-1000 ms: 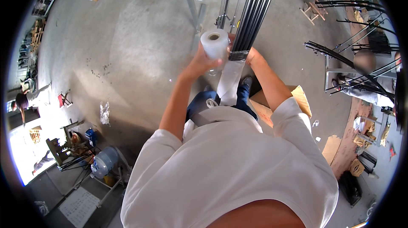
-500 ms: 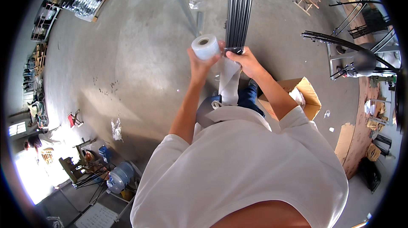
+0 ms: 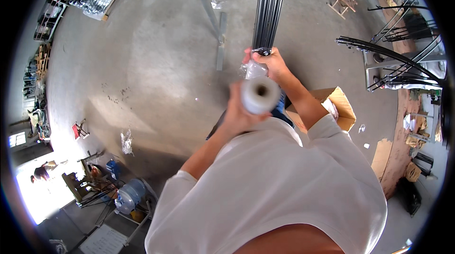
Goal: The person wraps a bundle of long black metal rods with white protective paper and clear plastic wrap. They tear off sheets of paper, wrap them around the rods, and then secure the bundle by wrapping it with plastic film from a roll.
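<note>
My left hand (image 3: 236,112) is closed round a roll of clear stretch film (image 3: 260,95), held close to my waist with its hollow core facing up. Both roll and hand are a little smeared by motion. Just beyond it, my right hand (image 3: 274,62) grips the near end of a bundle of black metal tubes (image 3: 269,15). The tubes run away from me toward the top edge. Crumpled clear film (image 3: 256,68) covers the bundle's end under my right hand and hangs toward the roll. The roll hides part of that wrapped end.
An open cardboard box (image 3: 343,109) stands on the floor by my right elbow. Racks with curved black tubes (image 3: 388,50) are at the right. A grey metal stand (image 3: 221,41) rises left of the bundle. A water jug (image 3: 132,195) sits at the lower left.
My left hand has drawn the film roll from beside the bundle's left side back toward my waist and to the right. My right hand stays at the bundle's end.
</note>
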`<control>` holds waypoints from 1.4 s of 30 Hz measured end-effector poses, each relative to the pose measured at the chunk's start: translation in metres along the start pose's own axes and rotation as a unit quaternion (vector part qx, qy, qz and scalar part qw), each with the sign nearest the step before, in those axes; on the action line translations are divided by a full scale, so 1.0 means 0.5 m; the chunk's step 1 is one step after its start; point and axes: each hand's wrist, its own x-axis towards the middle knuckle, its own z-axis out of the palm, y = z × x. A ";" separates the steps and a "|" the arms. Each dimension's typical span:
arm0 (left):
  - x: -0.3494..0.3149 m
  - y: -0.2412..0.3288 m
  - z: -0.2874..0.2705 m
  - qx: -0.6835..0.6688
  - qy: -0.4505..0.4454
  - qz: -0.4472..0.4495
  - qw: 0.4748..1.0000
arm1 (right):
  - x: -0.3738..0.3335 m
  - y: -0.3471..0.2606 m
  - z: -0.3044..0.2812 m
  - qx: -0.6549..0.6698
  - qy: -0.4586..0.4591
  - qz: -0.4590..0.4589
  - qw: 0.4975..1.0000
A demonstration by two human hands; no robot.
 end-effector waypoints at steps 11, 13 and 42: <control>0.060 0.016 0.101 -0.008 -0.172 -0.079 0.982 | -0.118 -0.024 -0.076 0.108 0.033 -0.121 0.986; 0.064 0.011 0.114 -0.054 -0.180 -0.098 0.977 | -0.177 0.010 -0.109 0.175 0.063 -0.138 0.973; 0.187 -0.128 0.175 -0.331 -0.202 -0.232 0.892 | -0.300 0.010 -0.172 0.271 0.242 -0.139 0.921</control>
